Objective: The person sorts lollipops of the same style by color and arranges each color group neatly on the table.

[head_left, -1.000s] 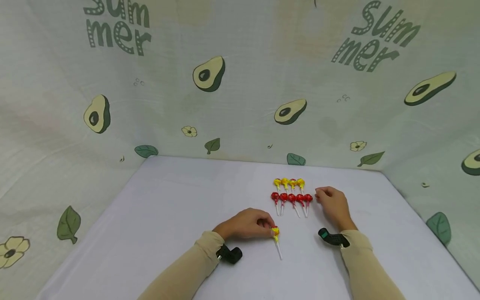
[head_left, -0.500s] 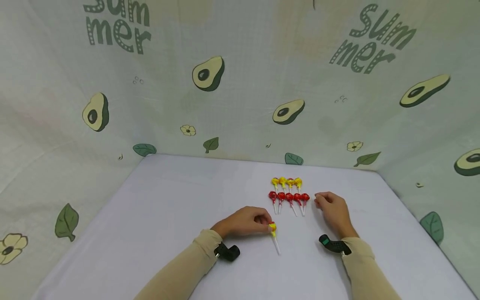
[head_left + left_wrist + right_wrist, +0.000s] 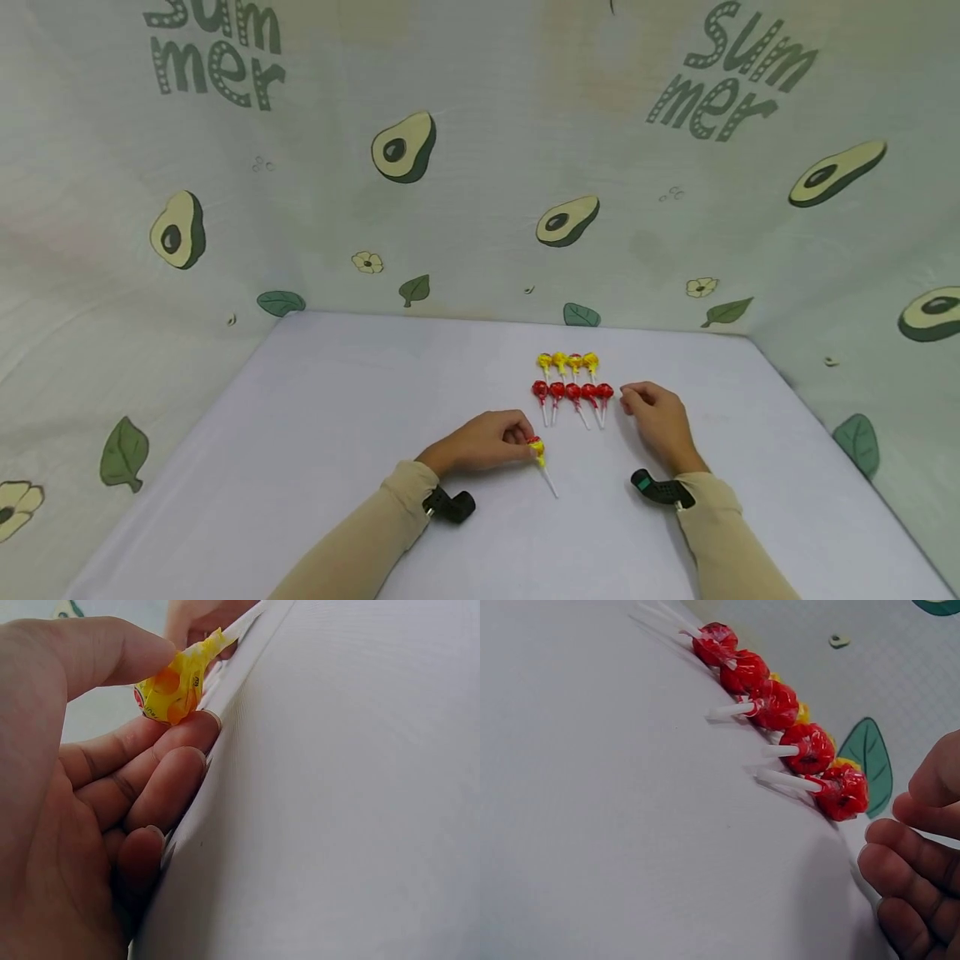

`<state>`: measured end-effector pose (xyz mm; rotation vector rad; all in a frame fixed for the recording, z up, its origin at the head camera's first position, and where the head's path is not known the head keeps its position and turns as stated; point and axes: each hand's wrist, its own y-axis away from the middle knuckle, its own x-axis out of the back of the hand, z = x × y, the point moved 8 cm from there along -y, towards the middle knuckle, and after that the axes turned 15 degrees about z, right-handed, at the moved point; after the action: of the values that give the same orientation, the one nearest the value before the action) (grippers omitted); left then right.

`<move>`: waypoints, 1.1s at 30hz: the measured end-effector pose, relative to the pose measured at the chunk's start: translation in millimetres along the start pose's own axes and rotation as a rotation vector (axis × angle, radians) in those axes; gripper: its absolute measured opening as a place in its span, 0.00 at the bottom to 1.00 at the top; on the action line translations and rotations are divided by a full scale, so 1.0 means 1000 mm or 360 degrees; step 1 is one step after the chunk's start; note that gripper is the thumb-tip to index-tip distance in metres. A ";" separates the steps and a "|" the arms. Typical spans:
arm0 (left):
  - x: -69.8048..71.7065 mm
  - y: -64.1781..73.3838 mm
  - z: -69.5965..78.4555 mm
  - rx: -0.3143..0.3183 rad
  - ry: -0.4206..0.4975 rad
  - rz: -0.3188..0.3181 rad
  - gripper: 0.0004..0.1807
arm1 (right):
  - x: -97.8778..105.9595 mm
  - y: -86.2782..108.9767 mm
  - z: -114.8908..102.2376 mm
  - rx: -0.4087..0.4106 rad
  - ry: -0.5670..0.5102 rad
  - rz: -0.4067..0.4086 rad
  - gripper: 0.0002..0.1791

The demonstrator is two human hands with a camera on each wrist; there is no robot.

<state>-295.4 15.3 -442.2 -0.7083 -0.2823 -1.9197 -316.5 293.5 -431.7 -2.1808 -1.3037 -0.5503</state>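
Observation:
In the head view my left hand (image 3: 480,442) pinches a yellow-wrapped lollipop (image 3: 537,447) by its candy end, its white stick slanting down to the right. Close up in the left wrist view, the thumb presses the yellow wrapper (image 3: 176,690) against the fingers. My right hand (image 3: 660,425) holds nothing, its fingers loosely curled. It is just right of a row of several red lollipops (image 3: 573,392), whose white sticks point toward me. Behind them lies a row of several yellow lollipops (image 3: 560,360), partly hidden by the red ones in the right wrist view.
A white cloth covers the table (image 3: 337,400). A patterned fabric backdrop (image 3: 480,250) with avocados and leaves hangs behind and at the sides. Each wrist wears a black strap with a camera; the left camera (image 3: 453,506) is near the tabletop.
My left hand has moved slightly forward with the yellow lollipop, whose stick slants more to the right. My right hand has come back slightly toward me. The head view has shifted a little.

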 end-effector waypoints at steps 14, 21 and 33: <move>0.000 -0.001 0.000 0.0004 0.0010 0.0018 0.09 | 0.002 0.006 0.000 0.0054 0.0053 0.0011 0.18; 0.001 0.001 -0.003 0.0041 0.0006 0.0047 0.09 | -0.004 0.005 -0.002 0.0088 0.0094 -0.0039 0.18; 0.001 -0.002 -0.007 0.0076 0.0141 0.0080 0.09 | -0.001 0.004 0.000 0.0097 0.0090 -0.0039 0.19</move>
<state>-299.8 12.2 -446.7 -0.5918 -0.2519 -1.8848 -313.4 290.7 -433.1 -2.0874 -1.3019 -0.5706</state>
